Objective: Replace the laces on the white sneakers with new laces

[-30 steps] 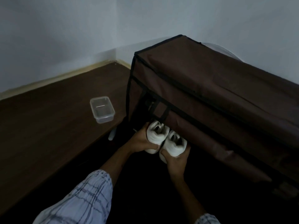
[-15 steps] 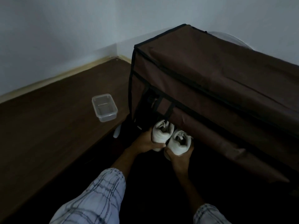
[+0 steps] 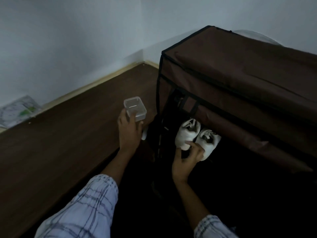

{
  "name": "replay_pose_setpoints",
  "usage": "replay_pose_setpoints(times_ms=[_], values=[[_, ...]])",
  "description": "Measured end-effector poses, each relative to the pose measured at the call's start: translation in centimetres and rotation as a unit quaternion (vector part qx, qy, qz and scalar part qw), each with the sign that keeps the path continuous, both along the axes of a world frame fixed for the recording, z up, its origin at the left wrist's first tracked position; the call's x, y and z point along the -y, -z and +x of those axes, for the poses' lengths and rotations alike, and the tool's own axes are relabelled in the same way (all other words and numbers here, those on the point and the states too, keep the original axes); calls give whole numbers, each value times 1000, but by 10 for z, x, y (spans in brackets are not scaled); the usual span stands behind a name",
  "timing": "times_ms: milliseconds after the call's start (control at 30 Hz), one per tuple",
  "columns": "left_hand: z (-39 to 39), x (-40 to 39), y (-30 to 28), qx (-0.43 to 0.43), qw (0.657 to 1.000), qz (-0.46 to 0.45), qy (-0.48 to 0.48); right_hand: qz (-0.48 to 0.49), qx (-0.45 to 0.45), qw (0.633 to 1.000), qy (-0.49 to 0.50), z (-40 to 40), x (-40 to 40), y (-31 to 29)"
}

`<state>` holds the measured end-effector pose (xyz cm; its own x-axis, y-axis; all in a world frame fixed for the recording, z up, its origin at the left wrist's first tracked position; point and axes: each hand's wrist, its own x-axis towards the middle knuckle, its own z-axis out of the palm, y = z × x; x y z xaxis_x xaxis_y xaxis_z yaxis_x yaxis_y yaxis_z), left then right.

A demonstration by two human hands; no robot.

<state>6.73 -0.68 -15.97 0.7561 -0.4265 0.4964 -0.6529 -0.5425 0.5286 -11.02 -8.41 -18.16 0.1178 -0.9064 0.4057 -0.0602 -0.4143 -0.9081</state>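
Under the brown cabinet (image 3: 240,93), white sneakers (image 3: 197,136) pinched by right hand (image 3: 187,160), left hand (image 3: 128,129) fingers straight on clear container (image 3: 135,109)

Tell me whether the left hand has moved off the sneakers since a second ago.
Yes. The left hand has left the white sneakers and gone leftward, away from the brown shoe rack, to the clear plastic container on the floor.

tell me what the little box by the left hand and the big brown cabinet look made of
The little box looks like clear, glossy plastic: the floor shows through its walls and its rim catches light. The brown cabinet looks covered in matte woven or non-woven fabric: it creases and sags, with black tape along its edges. Any frame beneath is hidden.
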Motion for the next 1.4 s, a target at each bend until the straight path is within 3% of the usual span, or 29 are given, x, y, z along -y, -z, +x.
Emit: replay_pose_setpoints(times_ms=[133,233,333,533,633,767,867,1000,1167,1400], values=[[20,-8,3,-112,992,-53,23,-15,-67,984,-166,53,2,-14],[24,-12,0,-78,993,-83,35,-6,-135,950,-282,86,4,-27],[12,-17,-6,-49,991,-85,86,-3,-169,934,-314,96,6,-34],[-50,-18,-16,-6,971,-93,218,-84,-131,960,-232,29,7,-25],[-92,-5,-19,12,948,-81,307,-72,-124,974,-176,-36,7,-17],[-149,21,-12,47,916,-50,394,-71,-159,978,-115,-117,18,2],[-184,45,-5,-14,904,2,427,-48,-216,973,-69,-159,34,16],[-208,81,6,-131,868,147,455,29,-277,960,-14,-178,65,28],[-216,96,19,-185,870,192,415,81,-319,944,37,-177,96,27],[-196,84,21,-188,878,217,383,103,-358,928,14,-170,116,36]])
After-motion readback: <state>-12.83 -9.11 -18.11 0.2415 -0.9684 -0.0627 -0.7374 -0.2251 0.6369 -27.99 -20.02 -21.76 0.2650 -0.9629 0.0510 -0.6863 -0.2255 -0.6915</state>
